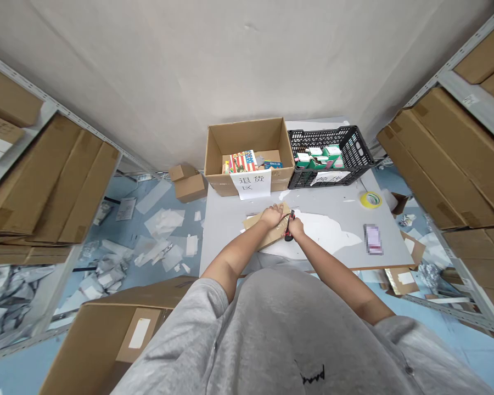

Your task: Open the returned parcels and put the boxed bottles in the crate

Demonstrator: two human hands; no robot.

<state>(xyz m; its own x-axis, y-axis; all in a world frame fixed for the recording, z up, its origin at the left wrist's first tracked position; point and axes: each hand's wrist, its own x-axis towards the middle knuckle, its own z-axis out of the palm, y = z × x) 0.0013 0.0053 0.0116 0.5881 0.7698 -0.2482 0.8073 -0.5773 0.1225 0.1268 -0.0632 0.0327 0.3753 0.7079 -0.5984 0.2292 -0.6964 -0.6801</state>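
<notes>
Well, the left hand [271,215] lies flat on a cardboard offcut [267,232] at the middle of the frame, fingers pressed together, apparently pinning it steady on the counter [224,233]. Just beside it, the right hand [295,226] has its fingers curled around a red-and-black box cutter [288,227], held upright against the cardboard's edge, its blade hidden.
</notes>
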